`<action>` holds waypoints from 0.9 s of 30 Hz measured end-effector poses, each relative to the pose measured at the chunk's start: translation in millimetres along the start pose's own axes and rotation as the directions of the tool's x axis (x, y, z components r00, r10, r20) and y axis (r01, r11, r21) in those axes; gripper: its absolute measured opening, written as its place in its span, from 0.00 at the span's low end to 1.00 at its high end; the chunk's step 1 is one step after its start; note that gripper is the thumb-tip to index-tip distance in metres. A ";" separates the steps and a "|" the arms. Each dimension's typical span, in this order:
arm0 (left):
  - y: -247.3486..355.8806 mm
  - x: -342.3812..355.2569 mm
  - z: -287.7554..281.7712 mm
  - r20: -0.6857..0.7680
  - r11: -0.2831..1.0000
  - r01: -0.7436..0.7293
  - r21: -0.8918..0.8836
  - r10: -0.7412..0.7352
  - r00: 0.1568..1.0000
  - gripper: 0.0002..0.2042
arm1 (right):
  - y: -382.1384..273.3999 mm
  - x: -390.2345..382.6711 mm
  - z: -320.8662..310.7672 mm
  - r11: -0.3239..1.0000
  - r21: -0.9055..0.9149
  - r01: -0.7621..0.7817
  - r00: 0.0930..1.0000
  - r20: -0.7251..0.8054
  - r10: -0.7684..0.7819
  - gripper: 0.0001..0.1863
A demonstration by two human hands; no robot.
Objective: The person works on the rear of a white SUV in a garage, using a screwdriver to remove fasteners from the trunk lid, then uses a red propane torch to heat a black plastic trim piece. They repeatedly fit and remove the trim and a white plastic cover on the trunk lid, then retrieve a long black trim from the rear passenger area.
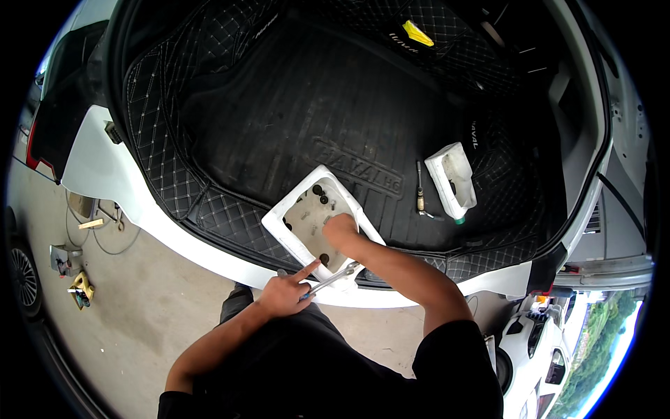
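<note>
A white cut plastic container (pixel 286 232) with bolts and black round parts sits on the lower edge of the car's boot. My left hand (pixel 286 297) is closed on a metal wrench (pixel 328 283), its index finger stretched to the container's near rim. A second tool's end shows beside that hand. My right hand (pixel 340 229) reaches inside the container among the small parts, fingers bent down; what they grip, if anything, is hidden.
A smaller white container (pixel 447 183) and a screwdriver-like tool (pixel 420 199) lie on the boot mat (pixel 265 112). A yellow object (pixel 417 33) is at the far lining. Tools and a yellow container (pixel 84 283) are on the floor at left. A white car (pixel 530 353) stands at lower right.
</note>
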State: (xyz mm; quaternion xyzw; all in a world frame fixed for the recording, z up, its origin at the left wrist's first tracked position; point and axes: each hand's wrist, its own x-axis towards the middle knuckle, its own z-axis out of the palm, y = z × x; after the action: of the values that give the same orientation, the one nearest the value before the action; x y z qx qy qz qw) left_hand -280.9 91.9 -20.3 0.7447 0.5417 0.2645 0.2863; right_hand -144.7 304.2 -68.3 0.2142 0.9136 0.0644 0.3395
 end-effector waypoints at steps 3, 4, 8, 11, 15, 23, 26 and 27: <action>2.0 -0.6 -1.8 0.025 1.000 0.010 -0.011 -0.010 1.000 0.12 | -11.5 -3.3 5.5 0.999 0.018 -0.042 0.998 0.042 0.041 0.08; 1.4 -0.7 -1.2 0.023 1.000 0.010 -0.013 -0.010 1.000 0.12 | -9.9 -5.5 0.1 0.998 0.049 -0.028 0.999 0.028 0.026 0.08; -0.6 1.8 0.3 0.026 0.999 0.021 -0.036 -0.020 0.999 0.13 | 17.3 -28.5 -52.5 0.945 0.327 -0.026 0.999 -0.036 0.040 0.11; 4.0 4.1 -3.8 0.008 0.991 0.056 -0.120 -0.055 0.998 0.13 | 57.0 -64.4 -90.4 0.413 0.907 0.076 0.965 -0.171 0.198 0.15; 8.8 3.2 -9.7 -0.145 0.963 0.036 -0.267 -0.077 0.986 0.11 | 81.7 -99.9 -65.3 -0.563 0.737 0.374 0.927 -0.279 0.250 0.13; 56.2 -38.8 -63.7 -0.018 0.734 0.355 -0.579 -0.447 0.894 0.08 | -86.6 -106.4 -79.9 -0.767 0.626 0.144 0.988 -0.054 0.142 0.11; 59.8 -73.0 -58.1 0.040 0.545 0.383 -0.745 -0.538 0.842 0.08 | -139.0 -98.9 -92.8 -0.603 0.764 0.230 0.960 -0.281 0.010 0.22; 62.6 -88.0 -60.4 0.087 0.475 0.451 -0.755 -0.609 0.788 0.10 | -154.8 -97.2 -99.6 -0.591 0.757 0.278 0.944 -0.330 0.022 0.20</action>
State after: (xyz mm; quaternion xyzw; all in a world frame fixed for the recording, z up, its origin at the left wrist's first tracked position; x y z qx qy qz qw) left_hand -306.5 0.4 59.0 0.3250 0.6137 0.4297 0.5771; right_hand -197.2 125.4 24.4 0.2565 0.5222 -0.8063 -0.1065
